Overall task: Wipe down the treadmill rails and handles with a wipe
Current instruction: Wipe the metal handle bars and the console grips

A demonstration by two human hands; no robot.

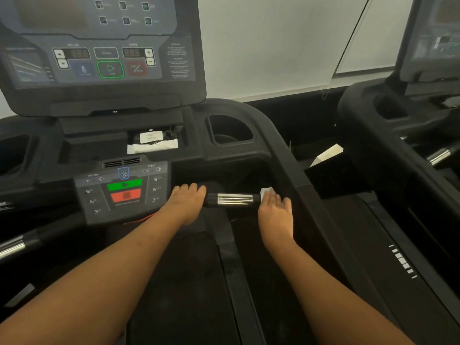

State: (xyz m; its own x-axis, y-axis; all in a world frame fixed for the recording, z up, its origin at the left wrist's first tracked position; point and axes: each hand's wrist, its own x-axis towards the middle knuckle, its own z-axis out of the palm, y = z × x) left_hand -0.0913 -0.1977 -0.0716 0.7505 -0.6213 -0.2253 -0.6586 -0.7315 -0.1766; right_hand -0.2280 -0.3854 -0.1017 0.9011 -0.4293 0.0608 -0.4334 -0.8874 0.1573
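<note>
horizontal chrome-and-black cylindrical handle bar (234, 199) runs left to right between the hands. left hand (186, 202) clenched over its black left end. right hand (275, 207) holds small white crumpled wipe (266, 191) on the right end, apparently curled round it. the chrome span lies to its left.

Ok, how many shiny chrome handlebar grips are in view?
3. Centre chrome grip between the left hand and right hand; second chrome grip at the lower left edge; third chrome grip on the neighbouring treadmill, far right. Others may be hidden.
</note>
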